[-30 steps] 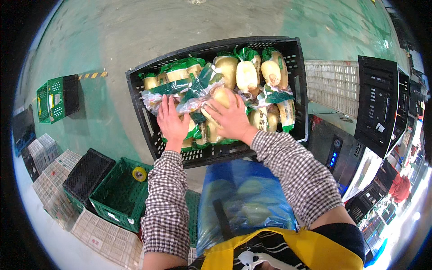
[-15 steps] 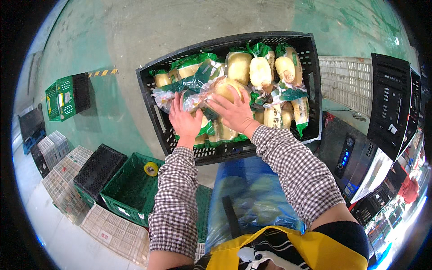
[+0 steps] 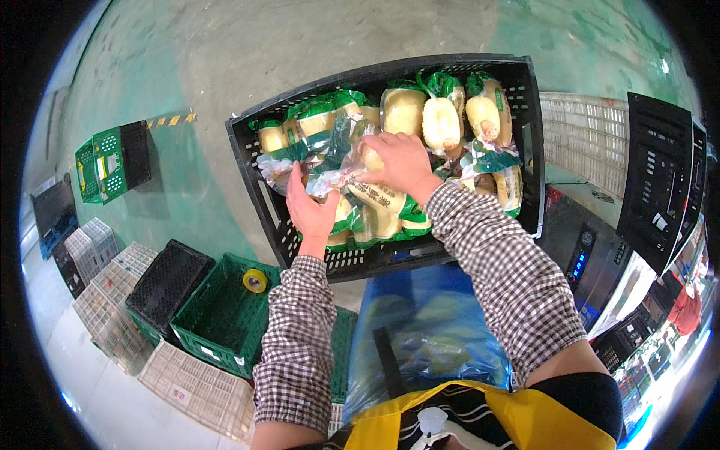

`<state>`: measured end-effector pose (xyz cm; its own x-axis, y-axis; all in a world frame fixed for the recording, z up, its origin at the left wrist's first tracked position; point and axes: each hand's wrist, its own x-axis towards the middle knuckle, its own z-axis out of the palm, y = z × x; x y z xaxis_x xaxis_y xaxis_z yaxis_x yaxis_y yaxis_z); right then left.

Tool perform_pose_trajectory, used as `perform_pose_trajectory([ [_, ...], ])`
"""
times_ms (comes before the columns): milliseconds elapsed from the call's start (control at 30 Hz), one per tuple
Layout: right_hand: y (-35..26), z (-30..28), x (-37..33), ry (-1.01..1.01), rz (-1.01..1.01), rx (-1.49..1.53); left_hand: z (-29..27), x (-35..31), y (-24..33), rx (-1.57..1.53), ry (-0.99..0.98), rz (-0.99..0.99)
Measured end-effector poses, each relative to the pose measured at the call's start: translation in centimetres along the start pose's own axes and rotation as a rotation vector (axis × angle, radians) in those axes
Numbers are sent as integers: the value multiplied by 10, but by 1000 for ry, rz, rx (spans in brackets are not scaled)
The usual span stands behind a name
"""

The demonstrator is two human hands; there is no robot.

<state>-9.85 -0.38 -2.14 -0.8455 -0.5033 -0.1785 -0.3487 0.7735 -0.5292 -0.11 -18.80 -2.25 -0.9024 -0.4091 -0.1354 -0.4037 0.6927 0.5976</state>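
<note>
A black slatted crate point(image 3: 386, 69) holds several clear-and-green plastic bags of pale lotus root. Inside it, my right hand point(image 3: 401, 166) curls over a bagged lotus root point(image 3: 373, 157) near the middle, fingers wrapped on its top and the palm hiding part of it. Just under that hand, another bag with dark print point(image 3: 381, 198) lies aslant. My left hand point(image 3: 311, 212) rests at the crate's near left, thumb and fingers spread, against crinkled clear bag ends point(image 3: 324, 182). More bagged roots point(image 3: 441, 122) fill the right side.
Below the crate is a blue plastic bag point(image 3: 442, 330) with pale shapes inside. A green crate point(image 3: 217, 341) with a yellow tape roll point(image 3: 255, 280) stands lower left, beside a black crate point(image 3: 171, 281) and white crates point(image 3: 199, 386). A machine with a lit display point(image 3: 580, 259) is at right.
My right hand has gone from lying flat over a lotus root to curling round it, slightly right. A printed bag now shows beneath. My left hand has turned a little, thumb toward the bags.
</note>
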Motion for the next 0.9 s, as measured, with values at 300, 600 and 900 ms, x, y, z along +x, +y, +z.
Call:
perform_pose_trajectory([
  [300, -22, 3, -19, 153, -66, -81, 2, -4, -1, 132, 17, -18],
  [600, -30, 19, -34, 135, -92, -69, -4, 0, -3, 167, 49, 10],
  [900, 10, -46, -164, 222, -62, 295, -11, -24, 79, 272, 202, 359],
])
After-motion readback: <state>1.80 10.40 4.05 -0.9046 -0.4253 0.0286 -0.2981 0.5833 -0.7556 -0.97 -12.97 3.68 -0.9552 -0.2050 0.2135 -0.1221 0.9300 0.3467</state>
